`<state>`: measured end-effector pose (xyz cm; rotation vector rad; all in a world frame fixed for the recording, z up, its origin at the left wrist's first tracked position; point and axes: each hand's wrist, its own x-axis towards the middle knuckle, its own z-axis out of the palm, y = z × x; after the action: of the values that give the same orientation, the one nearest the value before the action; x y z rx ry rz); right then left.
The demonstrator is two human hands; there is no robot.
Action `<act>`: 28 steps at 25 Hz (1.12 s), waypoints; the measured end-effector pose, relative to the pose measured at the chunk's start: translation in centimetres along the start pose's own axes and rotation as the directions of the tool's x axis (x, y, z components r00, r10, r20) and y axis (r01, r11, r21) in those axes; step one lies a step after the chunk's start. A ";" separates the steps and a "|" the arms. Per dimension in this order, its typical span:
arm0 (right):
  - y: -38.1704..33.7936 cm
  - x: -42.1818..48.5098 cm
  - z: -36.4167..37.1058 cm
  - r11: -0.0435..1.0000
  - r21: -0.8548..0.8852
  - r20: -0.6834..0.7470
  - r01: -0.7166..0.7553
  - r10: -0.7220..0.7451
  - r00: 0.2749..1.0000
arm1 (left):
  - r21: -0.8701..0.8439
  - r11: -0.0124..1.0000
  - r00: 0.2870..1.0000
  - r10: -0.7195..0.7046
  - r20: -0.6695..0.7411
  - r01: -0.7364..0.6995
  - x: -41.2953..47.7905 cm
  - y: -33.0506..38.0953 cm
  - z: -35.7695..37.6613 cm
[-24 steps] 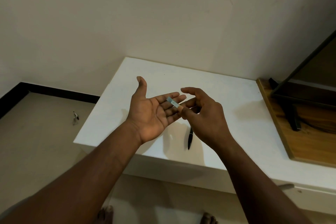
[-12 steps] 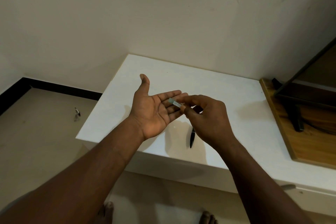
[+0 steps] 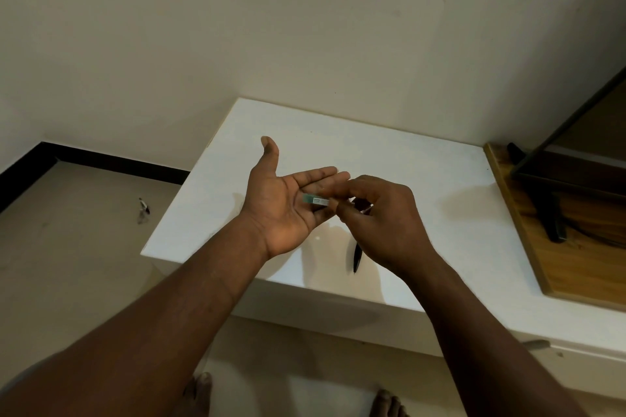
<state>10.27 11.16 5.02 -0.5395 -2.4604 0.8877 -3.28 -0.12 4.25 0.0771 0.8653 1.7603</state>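
My left hand (image 3: 284,203) is held palm up over the white table (image 3: 423,186), fingers straight and thumb pointing away. A small pale strip with a green end (image 3: 315,200) lies across its fingers. My right hand (image 3: 382,223) pinches the strip's right end between thumb and fingertips. A black pen (image 3: 357,257) lies on the table below the hands, partly hidden by my right hand.
A wooden board (image 3: 555,254) with a dark stand and a tilted frame sits on the table's right side. A small object (image 3: 144,210) lies on the tiled floor to the left. The wall runs behind the table. My feet show at the bottom edge.
My right hand has drawn the strip further along my left fingers toward the palm, and it now lies flatter. Both hands stay over the table.
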 end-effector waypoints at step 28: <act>-0.3 0.0 -0.2 0.991 -0.074 -0.046 0.110 -0.114 0.992 | -0.003 1.000 0.998 -0.011 0.058 0.011 0.1 -0.2 -0.2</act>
<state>10.36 11.05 5.37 -0.4375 -2.4580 0.7363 -3.22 -0.13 3.91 0.1209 0.8193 1.7409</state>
